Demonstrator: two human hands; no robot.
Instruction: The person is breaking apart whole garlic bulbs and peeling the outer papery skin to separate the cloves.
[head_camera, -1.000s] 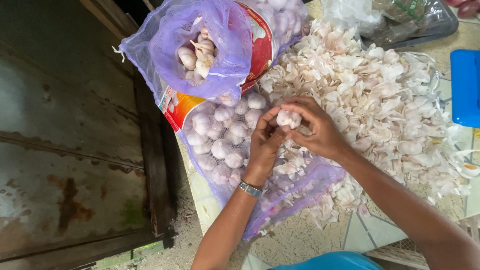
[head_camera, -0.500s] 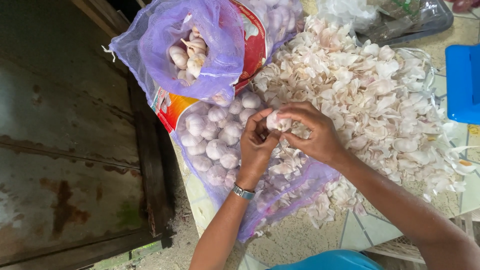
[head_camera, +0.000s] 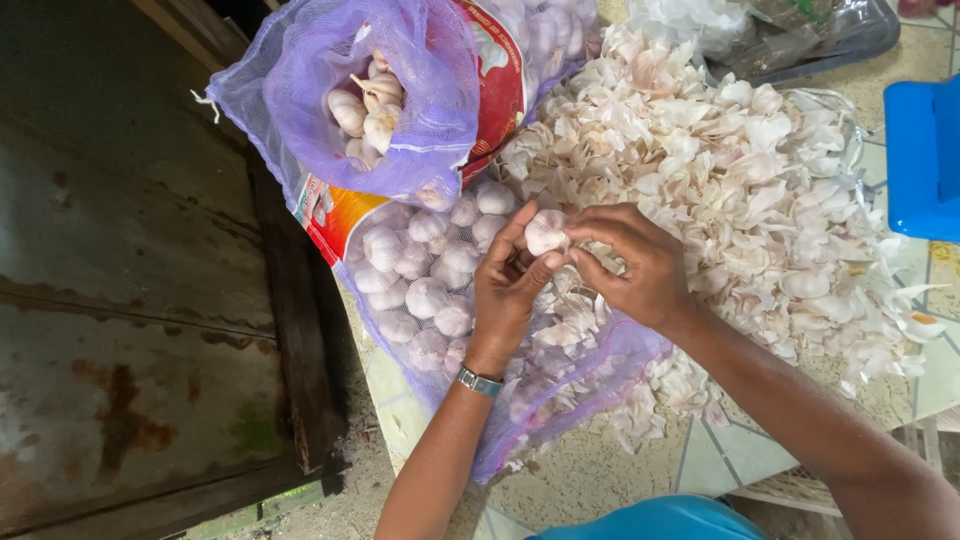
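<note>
At the far left a dark, rust-stained metal sheet (head_camera: 120, 300) is seen, edged by a dark wooden beam (head_camera: 295, 330), both well apart from the fingers. To the upper left of the fingers a purple mesh sack (head_camera: 330, 90) stands open, with whole garlic bulbs (head_camera: 365, 110) visible inside; a red and orange printed label (head_camera: 495, 80) is seen on it. Directly left of the fingers, and partly under the left wrist, a second stretch of purple mesh (head_camera: 400, 300) lies flat, filled with more garlic heads (head_camera: 425, 295).

The left hand (head_camera: 505, 300) is raised from below, a metal watch (head_camera: 478, 381) being worn at its wrist. A single garlic bulb (head_camera: 545, 231) is held between both hands, above the flat mesh. It is pinched by the left thumb and fingers from the left and below, while the fingers of the right hand (head_camera: 640, 265) are closed on it from the right and above. The fingers of both hands are therefore clamped on the bulb, with the fingertips nearly touching.

Behind and to the right of the fingers a wide heap of pale garlic skins (head_camera: 740, 190) is spread over a clear plastic sheet (head_camera: 845, 130); the right forearm is laid across its lower edge. At the far right a blue plastic object (head_camera: 920, 160) is seen, well apart from the hands. A tiled floor (head_camera: 720, 460) is visible below.
</note>
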